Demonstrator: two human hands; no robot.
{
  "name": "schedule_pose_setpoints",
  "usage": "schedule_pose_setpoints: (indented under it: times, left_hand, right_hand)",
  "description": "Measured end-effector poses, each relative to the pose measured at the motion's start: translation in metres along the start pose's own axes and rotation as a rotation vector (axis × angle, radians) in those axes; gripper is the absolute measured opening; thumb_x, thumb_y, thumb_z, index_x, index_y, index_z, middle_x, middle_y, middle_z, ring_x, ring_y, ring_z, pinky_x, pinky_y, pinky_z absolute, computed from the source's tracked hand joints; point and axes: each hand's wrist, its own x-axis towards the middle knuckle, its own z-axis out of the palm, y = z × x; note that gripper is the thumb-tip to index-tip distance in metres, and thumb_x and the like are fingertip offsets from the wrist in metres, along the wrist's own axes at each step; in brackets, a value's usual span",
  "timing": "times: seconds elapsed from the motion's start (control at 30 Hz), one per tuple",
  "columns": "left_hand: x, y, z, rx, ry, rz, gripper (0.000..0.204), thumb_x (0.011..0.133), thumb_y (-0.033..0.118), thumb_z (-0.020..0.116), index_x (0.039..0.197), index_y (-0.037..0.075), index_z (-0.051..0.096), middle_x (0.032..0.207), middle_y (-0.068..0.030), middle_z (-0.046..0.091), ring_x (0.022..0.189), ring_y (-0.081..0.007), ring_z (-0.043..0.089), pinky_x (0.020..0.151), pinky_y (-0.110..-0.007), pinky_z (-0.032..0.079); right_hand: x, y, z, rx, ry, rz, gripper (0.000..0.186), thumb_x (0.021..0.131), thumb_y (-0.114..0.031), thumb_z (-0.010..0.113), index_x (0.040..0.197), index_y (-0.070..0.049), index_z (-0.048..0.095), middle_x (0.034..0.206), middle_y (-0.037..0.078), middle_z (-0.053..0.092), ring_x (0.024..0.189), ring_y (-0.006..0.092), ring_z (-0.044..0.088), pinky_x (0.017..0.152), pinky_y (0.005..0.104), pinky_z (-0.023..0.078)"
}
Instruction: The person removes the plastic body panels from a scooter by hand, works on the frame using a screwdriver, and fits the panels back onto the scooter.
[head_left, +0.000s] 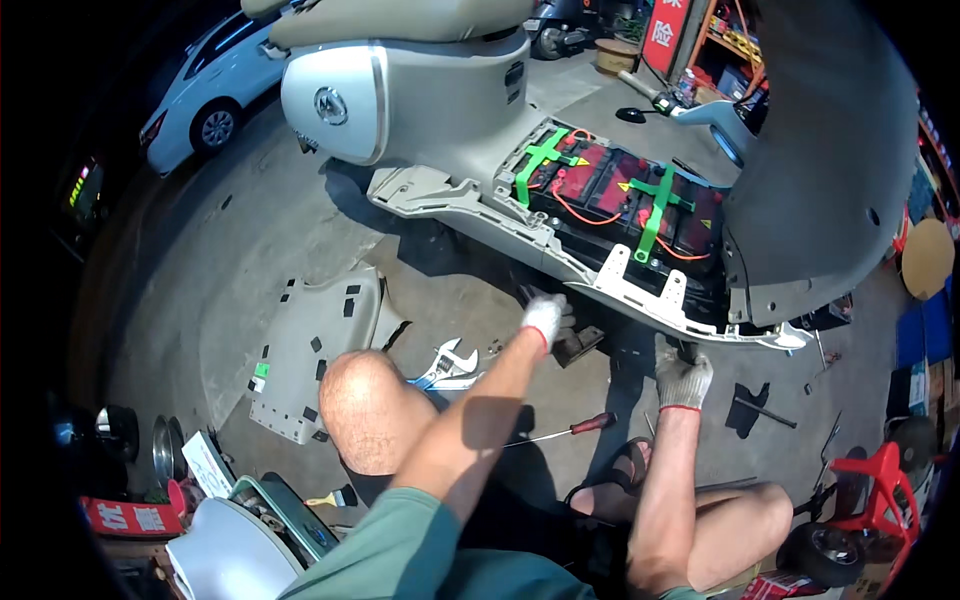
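Note:
My gloved left hand [545,318] is closed around something dark and indistinct beneath the scooter's pale lower side rail [520,250]. My gloved right hand [683,378] is closed at the underside of the white bracketed edge [640,290], on a small dark item I cannot make out. Above both hands, the open footboard shows a row of batteries [590,175] with green straps and orange wires, beside the grey front shield [820,170]. A red-handled screwdriver [590,424] and an adjustable wrench [448,363] lie on the ground between my knee and my hands.
A grey panel [300,340] lies at left, with a brush [335,496] below. Dark metal pieces [750,410] and rods lie right of my hand. A red wheeled object [880,500] stands lower right, a stacked white body part [225,550] lower left, a white car [210,90] behind.

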Motion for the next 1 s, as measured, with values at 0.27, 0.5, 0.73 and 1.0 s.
schedule_pose_setpoints:
  times: [0.27, 0.5, 0.73, 1.0]
  left_hand:
    - [0.024, -0.031, 0.064, -1.183, -0.293, 0.015, 0.055, 0.105, 0.051, 0.030, 0.144, 0.016, 0.045, 0.146, -0.0052, 0.049, 0.137, -0.0250, 0.044, 0.118, -0.045, 0.029]
    - [0.061, -0.037, 0.076, -1.461, -0.264, -0.053, 0.052, 0.105, 0.049, 0.035, 0.139, 0.015, 0.052, 0.143, -0.0043, 0.053, 0.130, -0.0258, 0.049, 0.115, -0.042, 0.033]
    - [0.023, 0.006, 0.091, -1.468, -0.072, -0.102, 0.063, 0.100, 0.061, 0.034, 0.146, 0.019, 0.046, 0.150, -0.0044, 0.046, 0.134, -0.0322, 0.046, 0.115, -0.047, 0.034]
    - [-0.003, -0.026, 0.132, -0.888, 0.214, 0.166, 0.084, 0.096, 0.049, 0.058, 0.158, 0.010, 0.017, 0.155, -0.0170, 0.035, 0.134, -0.0275, 0.044, 0.112, -0.039, 0.034]
  right_hand:
    - [-0.011, -0.034, -0.005, -0.469, -0.034, 0.004, 0.035, 0.096, -0.015, 0.042, 0.122, 0.000, 0.060, 0.122, 0.019, 0.063, 0.108, 0.0370, 0.062, 0.097, 0.0576, 0.050]
    - [-0.003, -0.041, 0.009, -0.609, -0.012, -0.030, 0.033, 0.095, -0.014, 0.044, 0.119, 0.002, 0.061, 0.122, 0.019, 0.064, 0.109, 0.0355, 0.062, 0.095, 0.0576, 0.051]
    - [-0.012, -0.033, 0.016, -0.576, 0.057, -0.029, 0.037, 0.092, -0.012, 0.046, 0.124, 0.001, 0.059, 0.119, 0.019, 0.066, 0.104, 0.0322, 0.064, 0.096, 0.0489, 0.051]
    - [-0.008, -0.035, 0.010, -0.533, -0.022, 0.023, 0.034, 0.087, -0.009, 0.047, 0.117, -0.001, 0.060, 0.120, 0.019, 0.065, 0.109, 0.0362, 0.063, 0.093, 0.0546, 0.054]
